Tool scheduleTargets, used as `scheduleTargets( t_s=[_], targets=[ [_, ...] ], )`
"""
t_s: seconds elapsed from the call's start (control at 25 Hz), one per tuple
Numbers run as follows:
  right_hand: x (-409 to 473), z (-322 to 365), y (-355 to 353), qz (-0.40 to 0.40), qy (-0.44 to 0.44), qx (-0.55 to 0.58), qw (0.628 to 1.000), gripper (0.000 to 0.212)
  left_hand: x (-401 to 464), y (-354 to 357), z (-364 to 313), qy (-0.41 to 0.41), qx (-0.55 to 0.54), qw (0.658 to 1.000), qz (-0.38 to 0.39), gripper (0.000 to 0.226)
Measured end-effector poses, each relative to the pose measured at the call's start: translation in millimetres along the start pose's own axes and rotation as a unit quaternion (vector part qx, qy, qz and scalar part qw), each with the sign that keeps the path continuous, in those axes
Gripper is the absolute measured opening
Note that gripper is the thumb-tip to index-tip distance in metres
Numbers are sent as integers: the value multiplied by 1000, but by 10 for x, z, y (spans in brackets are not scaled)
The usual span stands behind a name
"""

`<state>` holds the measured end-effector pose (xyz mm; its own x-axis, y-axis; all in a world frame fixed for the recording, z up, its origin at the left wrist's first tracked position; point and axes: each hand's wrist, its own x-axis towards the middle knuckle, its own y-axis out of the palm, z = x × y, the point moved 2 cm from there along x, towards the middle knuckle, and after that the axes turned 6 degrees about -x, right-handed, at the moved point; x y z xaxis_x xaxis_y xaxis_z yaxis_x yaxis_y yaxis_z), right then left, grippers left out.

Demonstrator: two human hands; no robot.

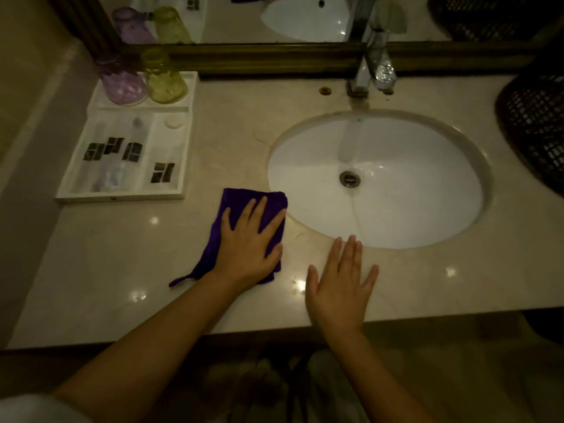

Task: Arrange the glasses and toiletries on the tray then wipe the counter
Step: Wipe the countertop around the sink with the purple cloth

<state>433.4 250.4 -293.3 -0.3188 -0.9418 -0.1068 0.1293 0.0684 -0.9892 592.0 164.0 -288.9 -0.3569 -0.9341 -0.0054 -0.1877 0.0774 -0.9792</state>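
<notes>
Cloth: purple cloth (244, 215) lies flat on the counter (106, 270), just left of the sink (396, 166), a small loop trailing from its near left corner.
Left hand: left hand (248, 248) presses palm-down on the cloth, fingers spread and flat, gripping nothing.
Right hand: right hand (341, 285) lies flat on the bare counter near the front rim of the sink, fingers extended and slightly apart, holding nothing.
Tray: white tray (120, 196) sits at the left end of the counter, close to the mirror frame (259, 59), well apart from the cloth.
Glasses: purple glass (122, 83) and green glass (164, 82) stand side by side in the tray's rear compartment; whether they touch I cannot tell.
Toiletries: small bottles and packets with dark labels (116, 151) lie in the front compartments; a round pale item (174, 121) lies in the right one, too dim to identify.
Faucet: chrome faucet (370, 71) stands behind the sink.
Basket: dark woven basket (534, 123) stands at the counter's right end.
</notes>
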Motion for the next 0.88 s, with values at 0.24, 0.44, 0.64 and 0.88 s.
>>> scheduleTargets(
  t_s=[0.24, 0.44, 0.64, 0.88],
  targets=[
    [2, 21, 12, -7, 1, -16, 1000, 66, 111, 131, -560, 110, 11, 994, 23, 56],
    [6, 16, 24, -16, 6, -7, 1000, 67, 185, 83, -444, 74, -6, 997, 18, 54],
    [1, 17, 35, -12, 1, -9, 1000, 67, -214, -2, 113, -11, 7, 1000, -20, 58],
    [-4, 57, -10, 0, 6, -8, 1000, 65, -723, -160, 676, -71, 8, 997, -26, 60]
  ],
)
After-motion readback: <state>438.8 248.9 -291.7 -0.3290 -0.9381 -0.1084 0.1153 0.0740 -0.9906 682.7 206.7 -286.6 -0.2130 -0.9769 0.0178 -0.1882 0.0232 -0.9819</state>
